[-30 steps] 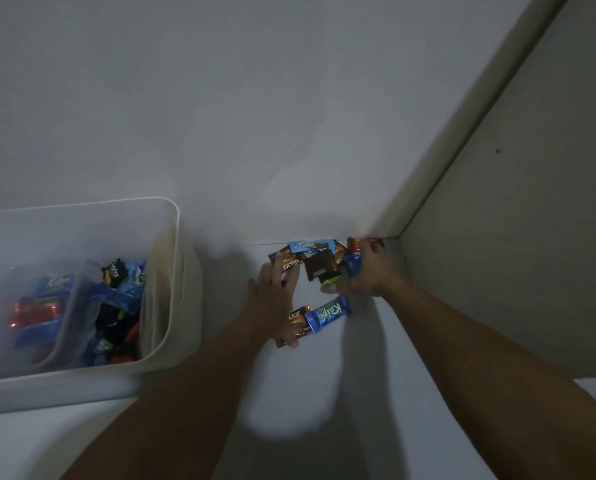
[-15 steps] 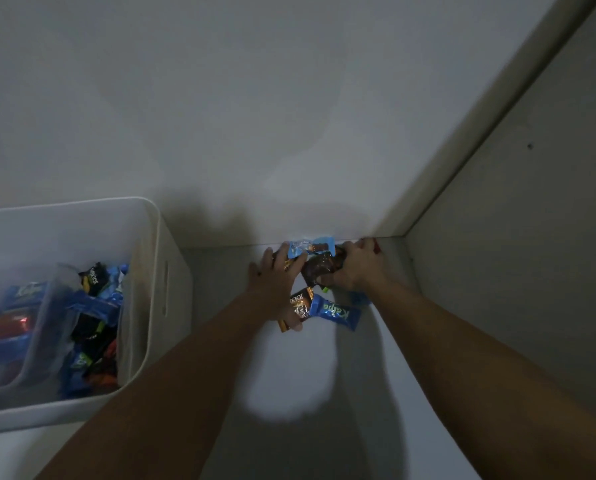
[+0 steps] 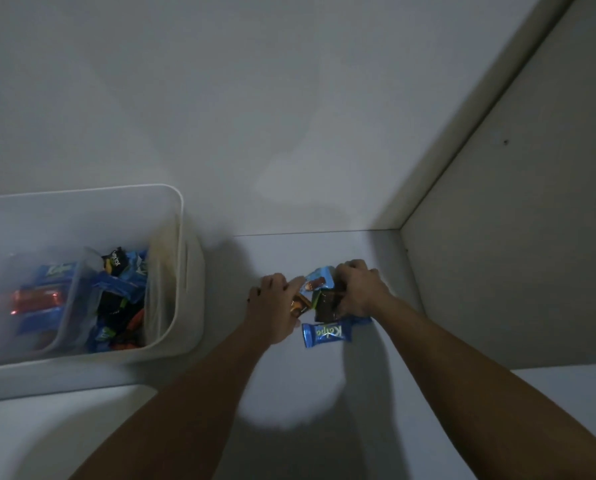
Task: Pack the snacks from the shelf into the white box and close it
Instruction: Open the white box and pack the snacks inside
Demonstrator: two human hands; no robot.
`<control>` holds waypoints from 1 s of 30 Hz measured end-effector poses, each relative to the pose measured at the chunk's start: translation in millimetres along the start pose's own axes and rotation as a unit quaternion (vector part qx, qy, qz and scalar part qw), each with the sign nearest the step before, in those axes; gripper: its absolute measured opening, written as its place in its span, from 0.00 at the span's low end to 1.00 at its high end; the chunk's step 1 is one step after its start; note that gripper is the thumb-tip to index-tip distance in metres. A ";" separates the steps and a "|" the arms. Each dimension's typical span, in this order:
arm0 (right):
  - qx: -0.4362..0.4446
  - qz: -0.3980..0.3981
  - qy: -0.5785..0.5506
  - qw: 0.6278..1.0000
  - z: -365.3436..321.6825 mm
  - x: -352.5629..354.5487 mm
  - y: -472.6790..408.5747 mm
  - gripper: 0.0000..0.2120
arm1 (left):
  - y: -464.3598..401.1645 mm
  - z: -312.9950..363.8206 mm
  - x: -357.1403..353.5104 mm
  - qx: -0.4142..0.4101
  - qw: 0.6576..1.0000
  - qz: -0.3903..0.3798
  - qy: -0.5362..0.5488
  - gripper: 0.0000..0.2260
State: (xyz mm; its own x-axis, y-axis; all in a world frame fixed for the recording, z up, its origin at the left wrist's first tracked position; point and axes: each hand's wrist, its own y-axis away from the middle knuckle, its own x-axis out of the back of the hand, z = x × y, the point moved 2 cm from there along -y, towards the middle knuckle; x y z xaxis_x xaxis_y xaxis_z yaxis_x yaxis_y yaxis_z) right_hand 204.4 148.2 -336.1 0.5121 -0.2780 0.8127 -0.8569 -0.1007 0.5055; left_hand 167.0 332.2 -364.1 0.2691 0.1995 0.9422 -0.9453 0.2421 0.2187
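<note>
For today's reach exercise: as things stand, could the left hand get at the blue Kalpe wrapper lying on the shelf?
Probably yes. The blue Kalpe wrapper lies uncovered on the shelf, just beside the left hand, with nothing between them.

White shelf (image 3: pixel 289 382): box (image 3: pixel 189 306), snacks (image 3: pixel 326 332).

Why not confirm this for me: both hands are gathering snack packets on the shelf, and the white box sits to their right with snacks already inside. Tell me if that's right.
One detail is wrong. In the head view the white box sits to the left of the hands, not the right. The rest holds: the left hand and right hand are gathering snack packets on the shelf, and the box already holds snacks.
</note>
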 end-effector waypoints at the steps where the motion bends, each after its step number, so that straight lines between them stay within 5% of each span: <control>1: 0.001 0.001 -0.012 1.000 1.4 -2.5 4.7 0.32 | 5.8 -1.2 -2.2 0.009 1.000 -0.002 0.010 0.36; 6: 0.008 -0.007 -0.038 0.999 5.4 -17.9 29.3 0.31 | 35.2 -8.0 -11.4 0.060 0.997 0.003 0.057 0.30; 10: 0.015 -0.047 -0.038 0.998 2.6 -27.9 47.6 0.44 | 56.2 -6.7 -19.8 0.065 0.996 0.000 0.069 0.38; 15: 0.004 -0.039 -0.034 0.999 3.8 -39.8 56.8 0.42 | 74.5 4.8 -25.2 0.078 0.984 -0.053 0.152 0.53; 21: 0.007 -0.043 0.037 0.998 0.1 -45.3 68.3 0.54 | 85.9 10.2 -39.6 0.064 0.990 -0.110 0.060 0.63; 30: 0.018 0.039 0.008 0.999 13.0 -52.2 70.5 0.37 | 90.8 0.5 -33.4 0.058 0.991 -0.004 0.120 0.51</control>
State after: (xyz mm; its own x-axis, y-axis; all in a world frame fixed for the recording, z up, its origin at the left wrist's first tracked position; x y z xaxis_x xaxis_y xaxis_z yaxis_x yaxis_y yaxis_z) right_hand 116.5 143.2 -346.6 0.4450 -0.2718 0.8533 -0.8953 -0.1141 0.4305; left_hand 72.1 347.1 -375.6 0.2989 0.4221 0.8559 -0.9543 0.1372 0.2657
